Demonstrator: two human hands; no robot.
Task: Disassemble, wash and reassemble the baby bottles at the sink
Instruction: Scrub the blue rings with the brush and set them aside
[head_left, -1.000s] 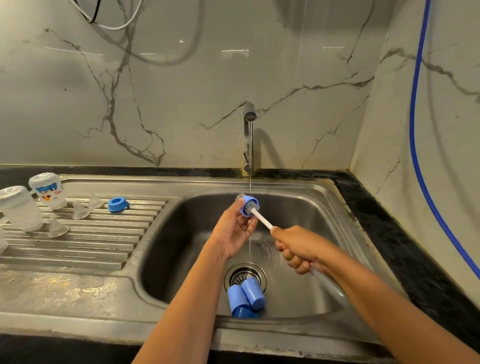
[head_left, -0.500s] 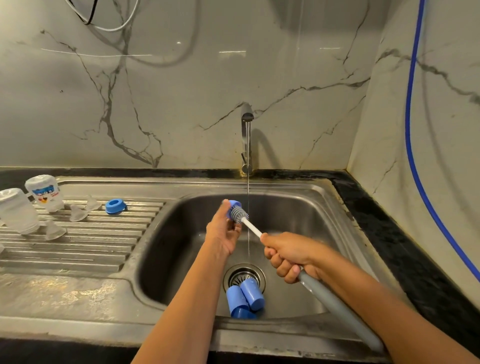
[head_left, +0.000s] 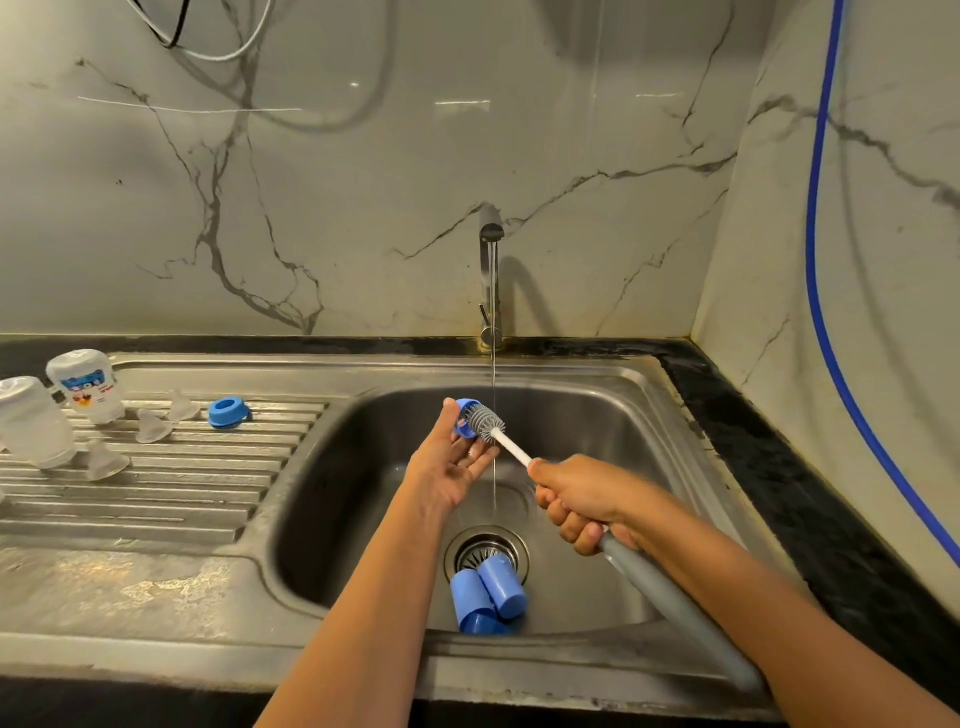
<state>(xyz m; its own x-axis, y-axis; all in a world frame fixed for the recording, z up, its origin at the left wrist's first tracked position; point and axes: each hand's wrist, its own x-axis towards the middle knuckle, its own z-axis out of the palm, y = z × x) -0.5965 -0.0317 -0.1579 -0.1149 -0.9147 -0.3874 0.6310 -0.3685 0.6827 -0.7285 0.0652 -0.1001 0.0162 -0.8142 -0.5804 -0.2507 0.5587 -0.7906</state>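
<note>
Our left hand (head_left: 452, 462) holds the blue screw ring (head_left: 464, 415) in a fingertip grip, just left of the tap's stream (head_left: 493, 374). A second ago the bottle brush (head_left: 485, 418) was pushed inside the ring under the water; now its grey head is drawn out and lies against the ring's rim. Our right hand (head_left: 587, 501) keeps its grip wrapped round the brush handle. We judge this ring scrubbed and due a rinse. The blue caps (head_left: 488, 595) by the drain still wait.

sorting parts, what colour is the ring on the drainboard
The ring is blue, head view.
</note>
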